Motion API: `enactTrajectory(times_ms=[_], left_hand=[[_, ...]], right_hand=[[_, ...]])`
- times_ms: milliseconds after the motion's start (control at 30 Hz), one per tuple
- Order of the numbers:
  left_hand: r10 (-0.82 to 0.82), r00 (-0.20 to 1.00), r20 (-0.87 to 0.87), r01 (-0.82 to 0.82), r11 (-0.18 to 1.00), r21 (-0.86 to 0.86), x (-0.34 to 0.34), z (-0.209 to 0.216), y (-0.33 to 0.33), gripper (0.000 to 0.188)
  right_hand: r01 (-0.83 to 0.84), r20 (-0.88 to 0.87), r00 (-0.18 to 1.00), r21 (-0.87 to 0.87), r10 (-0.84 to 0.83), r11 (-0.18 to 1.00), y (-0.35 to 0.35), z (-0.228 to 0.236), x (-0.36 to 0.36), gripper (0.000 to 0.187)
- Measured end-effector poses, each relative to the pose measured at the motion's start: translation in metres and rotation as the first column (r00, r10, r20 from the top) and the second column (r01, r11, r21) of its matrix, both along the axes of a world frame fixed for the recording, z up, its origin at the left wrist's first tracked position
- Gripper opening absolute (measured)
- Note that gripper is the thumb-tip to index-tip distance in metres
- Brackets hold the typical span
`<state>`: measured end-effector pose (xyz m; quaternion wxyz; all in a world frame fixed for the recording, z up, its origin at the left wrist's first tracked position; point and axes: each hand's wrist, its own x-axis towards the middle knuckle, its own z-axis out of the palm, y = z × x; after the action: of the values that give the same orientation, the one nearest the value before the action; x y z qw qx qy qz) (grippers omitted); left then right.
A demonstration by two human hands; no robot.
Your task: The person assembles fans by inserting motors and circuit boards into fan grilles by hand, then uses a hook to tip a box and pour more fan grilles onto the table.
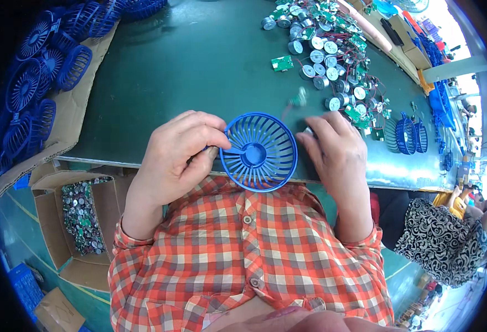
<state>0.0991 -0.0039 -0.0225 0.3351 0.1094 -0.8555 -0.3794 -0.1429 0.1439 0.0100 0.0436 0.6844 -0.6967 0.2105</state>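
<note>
My left hand [182,146] pinches the rim of a round blue slotted fan cover [253,154], its open side tilted up toward me. A round cup sits at the cover's centre, with nothing visible in it. Just right of the cover, my right hand [335,146] is closed, thumb against fingers, on a small silvery motor [309,131], mostly hidden by the fingertips. Beyond that hand a small green circuit board [299,98] is smeared by motion, with a faint reddish wire trailing near it.
Many motors with wired green boards [332,61] lie piled on the green table [188,66]. One loose board [282,63] lies left of them. Blue covers fill a cardboard box [86,105] at left; another carton [50,221] below holds small parts. A person [440,238] sits at right.
</note>
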Motion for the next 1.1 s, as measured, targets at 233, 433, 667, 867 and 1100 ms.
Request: enactTrajectory(times_ms=[233, 433, 667, 867, 1100], left_hand=[[0.007, 1.0, -0.025, -0.008, 1.0, -0.018, -0.002, 0.001, -0.002, 0.023], [-0.038, 0.999, 0.009, 0.038, 0.995, -0.094, -0.002, 0.005, -0.005, 0.022], [-0.018, 0.999, 0.034, 0.023, 0.991, -0.131, -0.005, 0.005, 0.0, 0.02], [0.017, 0.994, 0.107, -0.001, 0.99, -0.142, -0.007, 0.006, 0.002, 0.022], [0.037, 0.998, 0.049, -0.026, 0.976, -0.216, -0.007, 0.004, 0.002, 0.019]], right_hand=[[0.043, -0.106, 0.994, 0.144, -0.028, 0.989, -0.011, 0.006, 0.002, 0.042], [-0.085, 0.067, 0.995, 0.123, 0.077, 0.989, -0.004, 0.008, -0.009, 0.045], [-0.004, 0.134, 0.991, 0.027, 0.001, 1.0, -0.015, 0.026, -0.009, 0.03], [-0.234, -0.04, 0.97, 0.104, 0.239, 0.967, -0.017, 0.035, 0.02, 0.032], [-0.262, -0.108, 0.954, 0.143, 0.278, 0.954, -0.026, 0.035, 0.025, 0.032]])
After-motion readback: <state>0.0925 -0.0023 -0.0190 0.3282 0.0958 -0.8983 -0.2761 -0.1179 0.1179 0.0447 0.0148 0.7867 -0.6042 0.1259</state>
